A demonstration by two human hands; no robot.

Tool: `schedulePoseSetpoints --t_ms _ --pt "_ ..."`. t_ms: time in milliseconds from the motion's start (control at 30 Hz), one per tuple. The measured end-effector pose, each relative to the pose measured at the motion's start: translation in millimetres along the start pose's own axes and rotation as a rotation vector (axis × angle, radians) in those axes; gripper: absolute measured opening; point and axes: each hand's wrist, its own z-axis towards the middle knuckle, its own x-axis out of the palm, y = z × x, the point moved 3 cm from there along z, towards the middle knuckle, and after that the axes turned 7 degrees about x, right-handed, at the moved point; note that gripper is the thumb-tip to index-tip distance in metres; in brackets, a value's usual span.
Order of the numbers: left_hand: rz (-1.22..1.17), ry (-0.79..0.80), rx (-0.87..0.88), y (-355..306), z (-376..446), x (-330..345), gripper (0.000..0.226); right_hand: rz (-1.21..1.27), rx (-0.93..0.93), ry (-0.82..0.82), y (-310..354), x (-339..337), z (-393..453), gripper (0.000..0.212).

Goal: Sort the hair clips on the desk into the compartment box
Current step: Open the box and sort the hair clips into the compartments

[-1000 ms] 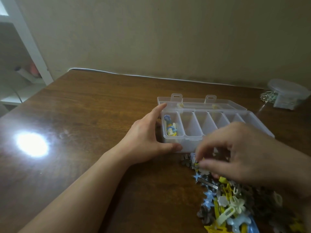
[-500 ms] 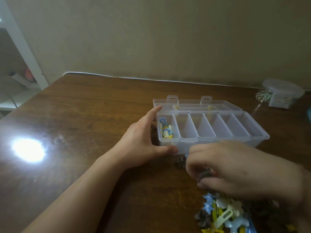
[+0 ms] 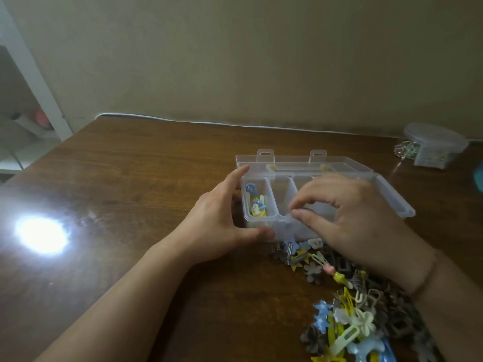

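Observation:
The clear compartment box point(image 3: 392, 199) stands open on the brown desk, its lid point(image 3: 347, 163) lying flat behind it. Blue and yellow hair clips point(image 3: 256, 205) lie in its leftmost compartment. My left hand point(image 3: 217, 220) grips the box's left end, thumb at the front corner and fingers on the back corner. Over the second and third compartments hovers my right hand point(image 3: 352, 218), thumb and forefinger slightly apart, and I see no clip between them. A pile of mixed hair clips point(image 3: 347, 322) lies in front of the box, at the lower right.
A small round lidded container point(image 3: 433, 145) with wire clips beside it stands at the back right. A teal object point(image 3: 479, 176) shows at the right edge. A white shelf unit point(image 3: 31, 74) stands left of the desk. A bright lamp reflection point(image 3: 41, 233) lies on the desk's left side.
My right hand took a dark clip from the pile and rose from it to above the box, where its fingertips have parted. My left hand has stayed on the box.

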Motion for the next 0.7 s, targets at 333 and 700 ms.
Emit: schedulePoseSetpoints --t_ms 333,700 --pt "0.008 -0.006 0.000 0.5 0.0 -0.5 0.113 -0.046 -0.084 0.191 19.0 -13.7 -10.0 0.023" --pt "0.022 -0.017 -0.003 0.4 -0.2 -0.2 0.113 -0.584 0.028 0.462 26.9 14.0 -17.6 0.045"
